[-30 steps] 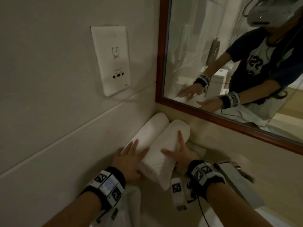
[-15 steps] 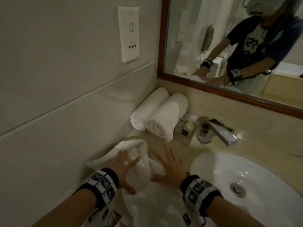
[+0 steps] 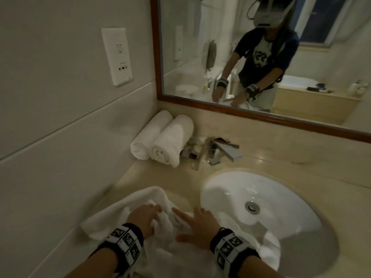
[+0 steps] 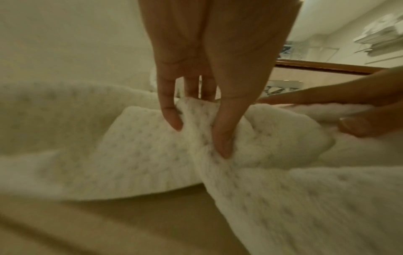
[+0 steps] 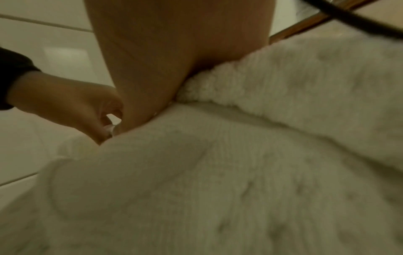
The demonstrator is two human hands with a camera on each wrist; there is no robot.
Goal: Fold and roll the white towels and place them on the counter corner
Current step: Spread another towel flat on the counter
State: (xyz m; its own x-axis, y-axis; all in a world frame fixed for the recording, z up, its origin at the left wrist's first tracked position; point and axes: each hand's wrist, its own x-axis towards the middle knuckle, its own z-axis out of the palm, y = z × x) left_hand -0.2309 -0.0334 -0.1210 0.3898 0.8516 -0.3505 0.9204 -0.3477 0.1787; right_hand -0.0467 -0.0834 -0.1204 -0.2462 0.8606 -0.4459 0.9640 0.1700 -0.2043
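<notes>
The left hand (image 3: 145, 216) is pinching a raised fold of the loose white towel (image 3: 112, 215) between thumb and fingers. This towel is lying crumpled on the beige counter (image 3: 160, 177), at its near edge, and partly hanging over the rim of the white sink (image 3: 261, 197). The right hand (image 3: 198, 225) is resting on the same towel with fingers spread and straight. Two rolled towels (image 3: 160, 139) are lying side by side, touching, in the counter corner beside the faucet (image 3: 222, 151).
</notes>
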